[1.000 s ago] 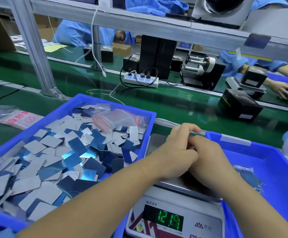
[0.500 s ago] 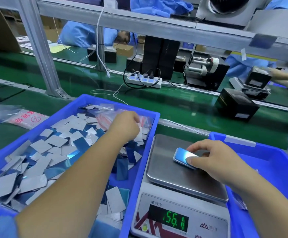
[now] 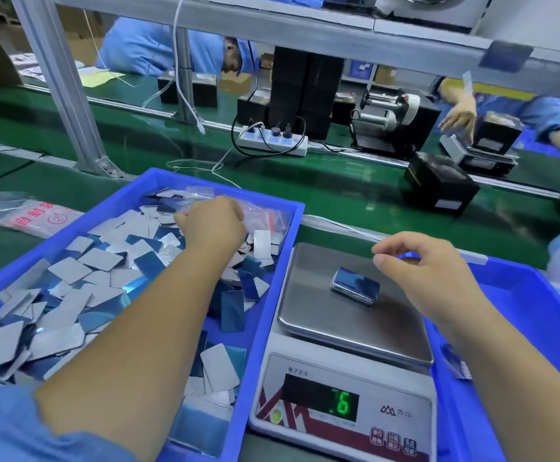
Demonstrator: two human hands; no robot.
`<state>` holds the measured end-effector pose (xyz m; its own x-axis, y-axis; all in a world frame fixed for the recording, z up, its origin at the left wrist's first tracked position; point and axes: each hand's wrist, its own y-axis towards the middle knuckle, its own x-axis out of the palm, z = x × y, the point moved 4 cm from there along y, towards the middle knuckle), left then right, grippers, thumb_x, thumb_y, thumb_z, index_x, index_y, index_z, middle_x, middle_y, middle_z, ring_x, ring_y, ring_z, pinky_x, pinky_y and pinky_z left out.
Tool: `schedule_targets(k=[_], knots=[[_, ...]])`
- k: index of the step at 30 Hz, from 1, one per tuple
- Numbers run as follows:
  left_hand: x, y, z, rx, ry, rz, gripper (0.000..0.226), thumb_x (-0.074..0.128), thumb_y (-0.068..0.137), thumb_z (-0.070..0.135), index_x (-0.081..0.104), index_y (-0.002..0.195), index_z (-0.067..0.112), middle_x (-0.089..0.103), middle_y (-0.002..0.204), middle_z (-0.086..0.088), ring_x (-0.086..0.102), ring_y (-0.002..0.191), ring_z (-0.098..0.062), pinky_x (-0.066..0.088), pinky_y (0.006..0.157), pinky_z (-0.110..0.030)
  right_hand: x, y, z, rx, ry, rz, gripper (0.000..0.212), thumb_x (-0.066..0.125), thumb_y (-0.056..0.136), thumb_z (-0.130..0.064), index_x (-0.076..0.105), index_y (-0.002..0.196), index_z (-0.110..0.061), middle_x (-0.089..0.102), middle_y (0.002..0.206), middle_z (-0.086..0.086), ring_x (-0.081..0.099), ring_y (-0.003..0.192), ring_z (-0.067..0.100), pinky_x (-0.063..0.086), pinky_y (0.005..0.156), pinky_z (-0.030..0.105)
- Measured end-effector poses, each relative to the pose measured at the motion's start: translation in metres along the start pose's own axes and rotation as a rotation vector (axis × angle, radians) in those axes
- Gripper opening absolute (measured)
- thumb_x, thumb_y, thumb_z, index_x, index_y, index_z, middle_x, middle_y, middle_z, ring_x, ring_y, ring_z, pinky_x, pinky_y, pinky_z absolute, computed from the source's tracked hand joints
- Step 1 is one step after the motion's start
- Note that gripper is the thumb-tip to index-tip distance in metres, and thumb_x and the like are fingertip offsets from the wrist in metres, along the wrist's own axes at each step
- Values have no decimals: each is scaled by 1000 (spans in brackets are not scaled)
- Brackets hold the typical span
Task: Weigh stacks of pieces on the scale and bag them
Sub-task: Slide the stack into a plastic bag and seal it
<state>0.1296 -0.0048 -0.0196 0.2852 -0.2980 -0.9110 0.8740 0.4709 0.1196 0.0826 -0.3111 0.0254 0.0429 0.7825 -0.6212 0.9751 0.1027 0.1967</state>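
A small stack of shiny blue pieces [image 3: 355,285] lies on the steel pan [image 3: 318,315] of the scale, whose green display [image 3: 338,403] reads 7.6. My right hand [image 3: 432,278] hovers just above and right of the stack, its fingers loosely curled, holding nothing. My left hand [image 3: 212,225] reaches into the far end of the blue tray [image 3: 225,187] of loose blue and silver pieces [image 3: 71,295]. Its fingers curl down onto the clear zip bags [image 3: 268,218] there. The back of the hand hides whether it grips one.
A second blue tray [image 3: 522,295] right of the scale holds a bagged stack [image 3: 455,361]. A pack of bags with red print [image 3: 38,218] lies at the left. Beyond are the green conveyor, a metal post [image 3: 65,95], a power strip [image 3: 273,145], black boxes [image 3: 438,185] and other workers.
Both hands were together over the scale. My left hand then went into the left tray and reached its far end. My right hand set the stack down and lifted off; the reading fell to 7.6.
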Motion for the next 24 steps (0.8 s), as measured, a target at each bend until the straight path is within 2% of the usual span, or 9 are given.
schedule_targets(k=[2,5,8,10,13,17,20,22,24], knots=[[-3,-3,4,10,3,13,31,57,80,16,68,102,35,69,100,-1,51,109,-30,29,91,-44,-1,0,1,2,-3,12,14,69,86,-23,70,76,-33,64,70,-26,50,53,-4,37,50,15],[-8,-9,13,13,-9,18,14,52,78,22,66,77,22,64,81,-2,47,101,-31,28,85,-43,-2,-1,1,-21,13,26,16,68,85,-23,69,75,-35,65,71,-25,52,56,-5,35,51,13],[-18,-13,17,87,-137,136,28,48,85,12,73,90,24,70,88,-1,54,101,-30,30,80,-36,-2,0,3,-23,35,30,18,68,86,-22,69,74,-34,64,68,-24,50,53,-3,36,51,14],[-26,-18,23,179,-321,217,37,48,87,5,75,101,25,72,98,5,60,93,-13,38,70,-23,-2,1,4,-16,40,41,18,67,87,-21,69,73,-32,64,68,-23,50,53,-3,36,52,17],[-36,-38,47,434,-640,188,27,58,86,1,75,93,21,66,83,15,58,76,10,38,67,-2,-4,0,4,-25,82,79,18,67,87,-21,70,72,-30,63,64,-22,49,53,-4,36,47,9],[-41,-72,77,660,-934,3,27,66,85,0,70,96,23,69,86,11,65,79,-2,49,75,-16,-3,-2,-2,-51,199,47,4,69,86,-30,71,83,-31,65,71,-23,51,58,-6,38,53,9],[-38,-93,96,734,-1131,-188,31,66,83,-5,68,97,23,69,85,6,64,78,-5,49,72,-20,5,-5,-6,-20,340,-101,27,70,78,-43,69,101,-31,70,89,-17,56,63,-1,42,58,22],[-35,-101,103,746,-1203,-270,31,66,82,-7,67,99,20,67,84,4,63,78,-6,50,73,-24,10,-8,-10,-29,411,-156,28,72,77,-38,69,103,-26,71,89,-8,53,58,5,41,54,26],[-32,-102,104,736,-1212,-305,31,66,84,-8,65,103,17,68,86,0,62,80,-10,50,75,-29,10,-9,-11,-65,503,-147,16,72,80,-26,70,94,-20,66,77,-1,46,53,11,37,50,25]])
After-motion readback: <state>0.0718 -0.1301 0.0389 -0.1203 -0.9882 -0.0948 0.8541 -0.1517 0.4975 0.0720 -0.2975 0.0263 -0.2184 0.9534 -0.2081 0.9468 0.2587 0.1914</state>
